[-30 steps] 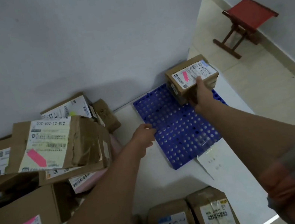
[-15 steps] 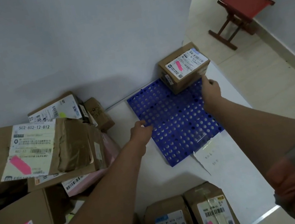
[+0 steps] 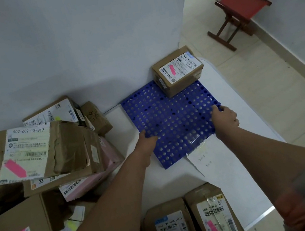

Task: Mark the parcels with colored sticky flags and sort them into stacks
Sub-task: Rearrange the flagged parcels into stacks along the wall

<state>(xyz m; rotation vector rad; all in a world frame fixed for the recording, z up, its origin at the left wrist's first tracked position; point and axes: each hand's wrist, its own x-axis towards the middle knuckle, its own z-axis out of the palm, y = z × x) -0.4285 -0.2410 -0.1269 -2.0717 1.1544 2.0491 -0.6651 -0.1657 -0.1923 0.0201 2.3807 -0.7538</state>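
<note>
I am gripping the blue perforated mat (image 3: 170, 120) at opposite edges, left hand (image 3: 147, 139) and right hand (image 3: 225, 116) fingers curling round it; flagged parcel (image 3: 178, 70) is sitting on its far corner.

A red stool (image 3: 240, 10) with dark wooden legs stands on the pale tiled floor (image 3: 264, 83), close to the white wall (image 3: 72, 37) on the right. A blue perforated mat (image 3: 170, 116) lies on a white sheet (image 3: 239, 136) against the wall. A piece of paper (image 3: 202, 160) (with faint, unreadable writing) is taped to the mat's near edge.
</note>
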